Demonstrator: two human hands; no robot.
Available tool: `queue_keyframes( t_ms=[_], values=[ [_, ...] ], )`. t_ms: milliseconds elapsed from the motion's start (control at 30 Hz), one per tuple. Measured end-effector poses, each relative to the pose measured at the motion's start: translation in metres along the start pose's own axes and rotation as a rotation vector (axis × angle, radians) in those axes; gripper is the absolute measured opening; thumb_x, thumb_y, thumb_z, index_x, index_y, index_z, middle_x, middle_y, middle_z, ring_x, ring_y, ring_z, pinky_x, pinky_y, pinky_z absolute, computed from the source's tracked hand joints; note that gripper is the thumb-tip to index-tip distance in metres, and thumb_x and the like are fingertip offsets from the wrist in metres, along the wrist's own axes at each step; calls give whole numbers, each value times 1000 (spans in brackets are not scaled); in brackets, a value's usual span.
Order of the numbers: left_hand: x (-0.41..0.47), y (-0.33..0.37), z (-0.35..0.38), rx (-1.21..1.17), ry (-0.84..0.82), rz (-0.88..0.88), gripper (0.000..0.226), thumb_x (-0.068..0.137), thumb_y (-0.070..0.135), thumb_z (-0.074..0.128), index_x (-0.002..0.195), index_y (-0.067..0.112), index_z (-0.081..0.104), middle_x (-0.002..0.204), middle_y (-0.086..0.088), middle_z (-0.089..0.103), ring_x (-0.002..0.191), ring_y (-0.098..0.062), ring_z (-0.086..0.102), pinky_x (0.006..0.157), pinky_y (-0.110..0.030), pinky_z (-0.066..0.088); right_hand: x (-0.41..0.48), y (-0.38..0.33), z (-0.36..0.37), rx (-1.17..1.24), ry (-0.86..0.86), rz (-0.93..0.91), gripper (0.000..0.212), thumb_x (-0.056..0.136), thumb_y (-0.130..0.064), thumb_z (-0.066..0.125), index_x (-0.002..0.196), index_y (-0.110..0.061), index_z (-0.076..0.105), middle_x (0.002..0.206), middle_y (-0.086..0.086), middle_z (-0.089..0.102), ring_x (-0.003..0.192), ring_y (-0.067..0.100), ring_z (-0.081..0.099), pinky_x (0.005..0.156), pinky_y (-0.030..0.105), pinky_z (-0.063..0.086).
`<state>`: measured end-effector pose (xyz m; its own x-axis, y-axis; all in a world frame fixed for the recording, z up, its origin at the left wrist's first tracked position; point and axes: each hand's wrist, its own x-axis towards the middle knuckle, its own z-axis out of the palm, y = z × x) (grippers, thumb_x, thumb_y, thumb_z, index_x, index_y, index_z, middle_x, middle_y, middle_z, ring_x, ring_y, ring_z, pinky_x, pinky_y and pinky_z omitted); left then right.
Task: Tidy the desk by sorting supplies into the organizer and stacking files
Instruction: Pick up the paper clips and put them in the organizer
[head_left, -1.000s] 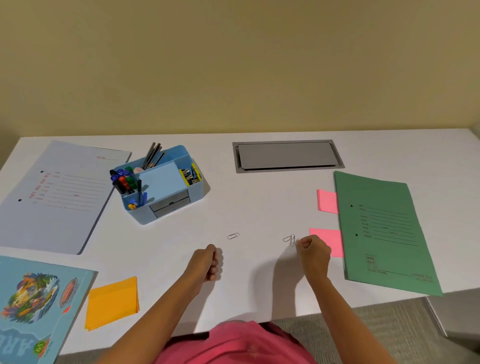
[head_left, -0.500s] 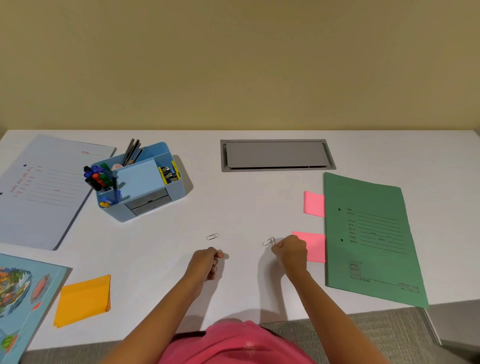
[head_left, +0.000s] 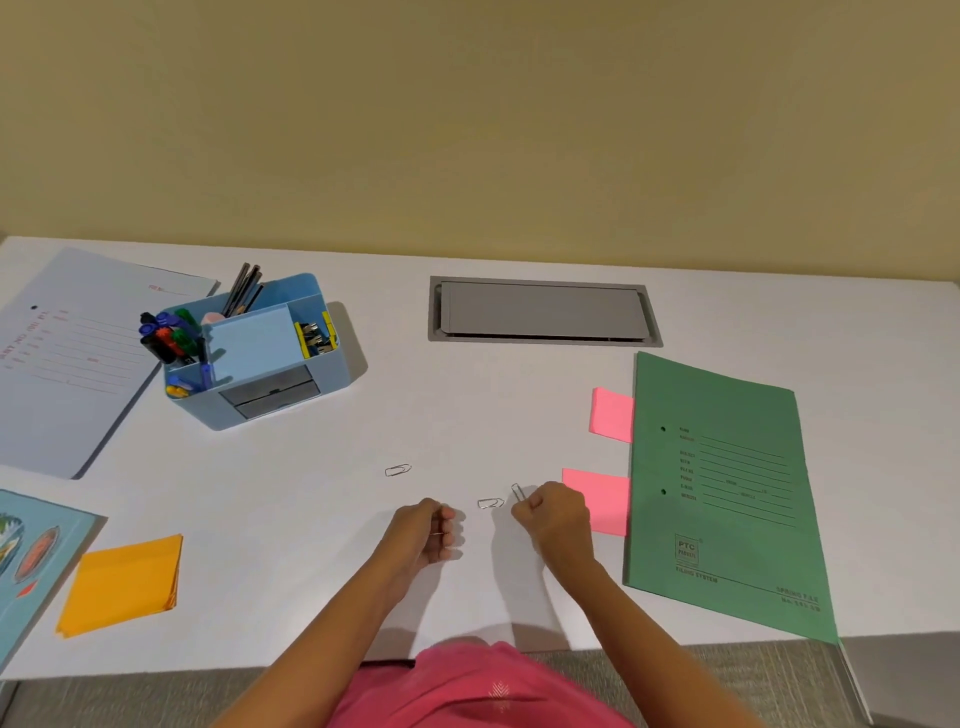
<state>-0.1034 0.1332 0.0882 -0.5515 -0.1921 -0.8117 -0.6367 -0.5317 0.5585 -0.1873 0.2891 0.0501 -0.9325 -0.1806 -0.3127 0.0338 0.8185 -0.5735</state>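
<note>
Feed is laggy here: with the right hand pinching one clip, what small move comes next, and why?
Probably lift the right hand clear with its paper clip, then gather the loose clip lying beside it. A third clip also lies loose on the desk, and the blue organizer sits far left.

i see both forearms bare, reaching forward side by side. left hand (head_left: 427, 535) is curled into a loose fist, knuckles up, fingers tucked under. right hand (head_left: 555, 519) is curled too, thumb and forefinger pinched together at its front. wrists straight.
</note>
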Motion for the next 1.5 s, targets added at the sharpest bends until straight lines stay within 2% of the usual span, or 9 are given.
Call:
queue_keyframes(
  t_ms=[167,267,367,533,667,1100,1200,1333,1500],
  values=[
    [4,-6,10,-193,-113,-48,32,97,15,34,76,4,55,66,-9,56,54,-20,55,61,-33,55,-32,-22,-3,178,-173,-233,10,74,-9,64,68,-15,60,62,-3,57,57,5,49,55,13,39],
    [6,-8,15,-379,-142,-136,32,96,16,36,72,6,53,69,-10,57,58,-23,62,57,-34,58,-37,-30,-2,123,-200,-312,9,81,-11,61,76,-17,65,72,-6,61,62,4,53,58,10,41],
    [8,-7,13,-461,-59,-176,28,92,10,37,66,10,46,59,-6,44,50,-17,43,44,-21,48,-26,-30,-1,59,-77,-352,10,85,-9,58,79,-16,64,75,-4,61,67,7,55,60,15,43],
    [24,-4,-12,96,234,103,23,87,11,46,69,12,61,44,9,39,40,-12,32,41,-20,28,0,-21,2,-136,-93,-338,9,90,-10,56,95,-12,62,95,2,58,82,16,58,70,22,45],
    [34,6,-34,594,573,457,12,85,14,56,83,15,68,82,2,69,72,-17,59,62,-25,39,7,-15,9,-285,-161,-375,13,88,-15,62,101,-12,60,101,5,56,88,22,59,72,31,48],
    [65,20,-48,1117,548,620,4,88,13,57,84,15,58,86,-2,67,77,-20,60,63,-34,50,19,-10,22,-422,-256,-324,20,91,-19,52,102,-4,59,104,9,59,98,22,54,77,26,40],
    [68,22,-49,1111,477,546,9,89,10,54,81,14,54,89,-3,66,76,-19,56,63,-30,44,18,-12,23,-252,-272,-253,12,87,-14,59,88,-2,61,88,11,63,83,22,56,69,27,41],
    [62,24,-47,889,345,441,8,92,13,51,87,8,53,85,-5,62,77,-20,54,61,-23,37,5,-33,17,409,-364,49,12,80,4,66,77,-2,55,64,9,61,51,15,60,54,26,53],
    [34,22,-35,370,290,332,9,92,12,45,86,10,51,79,-6,66,65,-18,58,70,-35,51,-7,-63,23,875,-462,241,15,88,10,54,98,1,59,74,14,60,63,23,59,63,29,54]
  ],
)
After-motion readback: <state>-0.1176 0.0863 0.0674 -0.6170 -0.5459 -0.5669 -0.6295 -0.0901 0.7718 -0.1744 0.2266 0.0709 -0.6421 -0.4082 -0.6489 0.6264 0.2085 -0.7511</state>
